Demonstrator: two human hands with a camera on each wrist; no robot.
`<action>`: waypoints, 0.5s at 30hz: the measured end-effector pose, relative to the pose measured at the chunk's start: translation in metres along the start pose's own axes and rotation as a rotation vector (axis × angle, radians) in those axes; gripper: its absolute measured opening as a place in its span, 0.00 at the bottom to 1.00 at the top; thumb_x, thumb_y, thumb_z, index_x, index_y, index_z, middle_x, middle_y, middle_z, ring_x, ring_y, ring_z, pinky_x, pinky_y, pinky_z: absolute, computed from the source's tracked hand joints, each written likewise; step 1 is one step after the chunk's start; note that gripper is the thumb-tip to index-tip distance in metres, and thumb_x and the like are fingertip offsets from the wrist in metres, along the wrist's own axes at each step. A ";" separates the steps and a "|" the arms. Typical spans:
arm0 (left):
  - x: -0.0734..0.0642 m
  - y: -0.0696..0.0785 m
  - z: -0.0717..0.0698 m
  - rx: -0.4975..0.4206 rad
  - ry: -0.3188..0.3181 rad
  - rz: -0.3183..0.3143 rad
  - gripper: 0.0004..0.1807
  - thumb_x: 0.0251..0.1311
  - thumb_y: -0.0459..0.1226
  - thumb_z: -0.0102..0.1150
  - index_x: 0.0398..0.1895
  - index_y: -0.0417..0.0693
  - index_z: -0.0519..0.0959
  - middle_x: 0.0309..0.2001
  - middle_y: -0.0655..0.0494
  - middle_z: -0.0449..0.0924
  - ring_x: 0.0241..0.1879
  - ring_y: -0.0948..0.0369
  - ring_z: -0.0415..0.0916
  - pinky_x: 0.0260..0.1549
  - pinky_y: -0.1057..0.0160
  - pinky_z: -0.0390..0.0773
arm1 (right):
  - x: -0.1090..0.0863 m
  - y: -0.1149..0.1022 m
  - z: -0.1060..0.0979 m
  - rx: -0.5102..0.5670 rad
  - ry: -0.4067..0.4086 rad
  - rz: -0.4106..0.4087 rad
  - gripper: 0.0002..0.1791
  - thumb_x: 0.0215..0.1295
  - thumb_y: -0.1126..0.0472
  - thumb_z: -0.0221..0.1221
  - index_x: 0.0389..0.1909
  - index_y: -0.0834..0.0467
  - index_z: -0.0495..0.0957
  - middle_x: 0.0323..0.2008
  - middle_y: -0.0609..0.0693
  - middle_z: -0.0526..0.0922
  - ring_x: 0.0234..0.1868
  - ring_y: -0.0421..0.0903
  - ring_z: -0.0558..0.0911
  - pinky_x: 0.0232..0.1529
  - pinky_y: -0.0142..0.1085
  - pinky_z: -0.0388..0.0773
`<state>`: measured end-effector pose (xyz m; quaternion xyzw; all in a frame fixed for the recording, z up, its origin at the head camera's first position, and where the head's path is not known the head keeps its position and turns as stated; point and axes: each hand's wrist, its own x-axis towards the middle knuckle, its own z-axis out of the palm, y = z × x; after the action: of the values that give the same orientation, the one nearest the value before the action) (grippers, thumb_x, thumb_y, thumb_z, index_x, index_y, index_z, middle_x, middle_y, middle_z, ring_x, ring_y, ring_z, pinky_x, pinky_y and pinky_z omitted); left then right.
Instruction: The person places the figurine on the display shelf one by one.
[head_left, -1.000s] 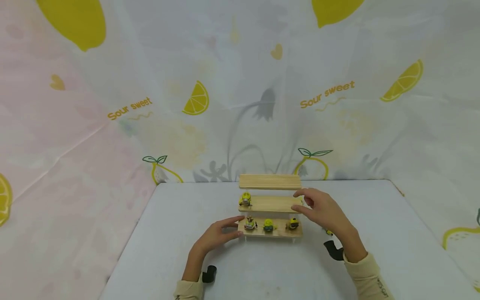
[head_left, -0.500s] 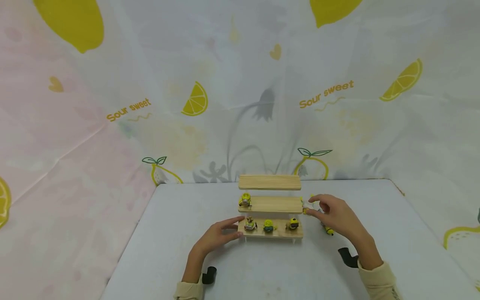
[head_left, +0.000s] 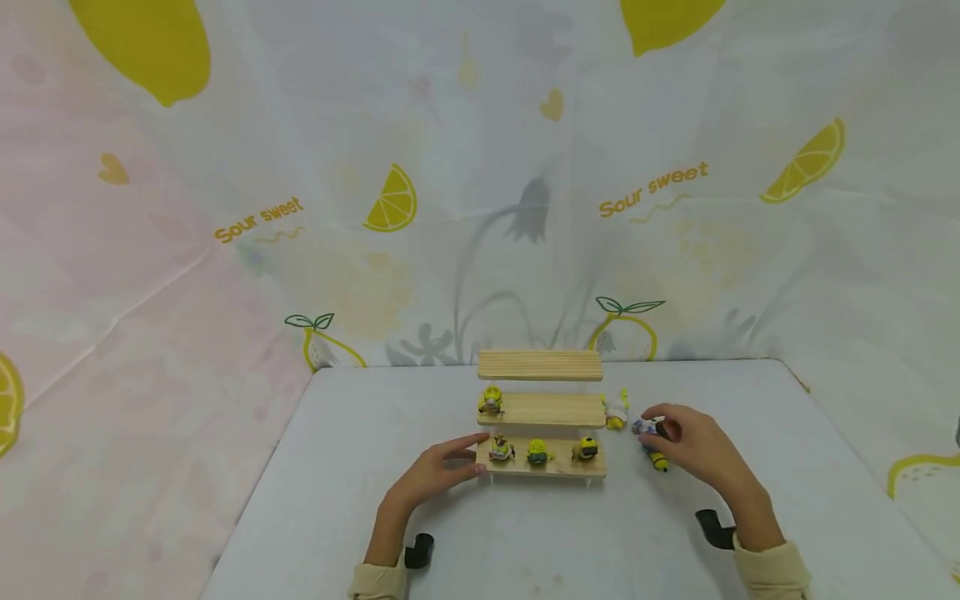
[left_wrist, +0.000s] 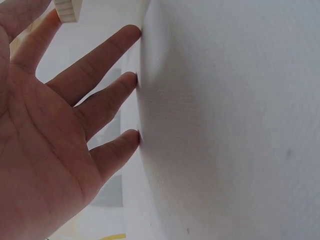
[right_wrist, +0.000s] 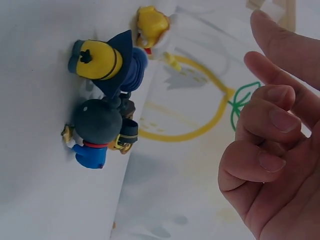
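A three-tier wooden display shelf (head_left: 543, 408) stands on the white table. Its lowest board has three small yellow toy figurines, one being a dark-topped figurine (head_left: 585, 448); another figurine (head_left: 491, 398) stands at the middle board's left end. My left hand (head_left: 433, 473) holds the lowest board's left end between thumb and forefinger, its other fingers stretched to the tabletop. Right of the shelf, my right hand (head_left: 697, 443) hovers by loose figurines, thumb and forefinger apart, nothing in its grasp. Nearby lie a blue-hatted figurine (right_wrist: 102, 62), a dark-headed blue figurine (right_wrist: 97, 127) and a white-bodied figurine (head_left: 616, 410).
A lemon-printed cloth (head_left: 480, 208) hangs behind the table (head_left: 360, 417). On each wrist sits a black bent fitting, one a left fitting (head_left: 419, 550) and one a right fitting (head_left: 715, 530).
My right hand has moved from the middle board's right end, past the white-bodied figurine, rightward and toward me to the loose figurines. The left hand stays at the shelf.
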<state>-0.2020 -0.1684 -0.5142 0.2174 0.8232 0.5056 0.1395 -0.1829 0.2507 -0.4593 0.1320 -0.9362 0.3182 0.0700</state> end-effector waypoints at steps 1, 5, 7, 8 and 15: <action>0.001 -0.004 0.000 0.002 -0.005 0.001 0.30 0.64 0.44 0.65 0.69 0.61 0.72 0.66 0.62 0.72 0.59 0.54 0.74 0.59 0.38 0.66 | -0.001 0.002 0.001 -0.004 -0.007 0.009 0.16 0.59 0.57 0.71 0.46 0.58 0.82 0.21 0.43 0.65 0.22 0.38 0.64 0.23 0.33 0.61; 0.002 -0.005 0.000 0.005 -0.008 -0.006 0.30 0.64 0.45 0.65 0.70 0.61 0.71 0.66 0.61 0.72 0.59 0.54 0.74 0.59 0.38 0.66 | -0.003 0.007 0.003 -0.034 -0.042 0.061 0.19 0.56 0.56 0.72 0.46 0.59 0.82 0.22 0.44 0.66 0.24 0.40 0.65 0.24 0.34 0.61; 0.002 -0.005 0.000 0.007 -0.009 -0.007 0.30 0.64 0.45 0.65 0.70 0.61 0.71 0.66 0.61 0.72 0.59 0.53 0.74 0.59 0.38 0.66 | -0.005 0.011 0.006 -0.048 -0.059 0.088 0.20 0.55 0.55 0.73 0.47 0.60 0.82 0.22 0.44 0.66 0.24 0.41 0.65 0.24 0.34 0.60; 0.001 -0.005 0.000 0.008 -0.009 -0.009 0.30 0.64 0.45 0.65 0.70 0.61 0.71 0.66 0.61 0.72 0.59 0.53 0.74 0.59 0.38 0.66 | -0.005 0.013 0.007 -0.056 -0.067 0.098 0.21 0.55 0.55 0.73 0.47 0.60 0.82 0.23 0.44 0.66 0.25 0.41 0.65 0.24 0.35 0.60; 0.001 -0.005 0.000 0.009 0.001 -0.010 0.30 0.64 0.46 0.65 0.69 0.60 0.72 0.66 0.60 0.72 0.59 0.53 0.75 0.58 0.38 0.67 | -0.009 0.025 0.014 -0.127 -0.139 0.195 0.29 0.49 0.50 0.76 0.50 0.60 0.81 0.26 0.46 0.70 0.29 0.45 0.69 0.28 0.39 0.65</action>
<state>-0.2039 -0.1694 -0.5189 0.2136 0.8266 0.5013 0.1410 -0.1823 0.2626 -0.4866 0.0573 -0.9654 0.2537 -0.0180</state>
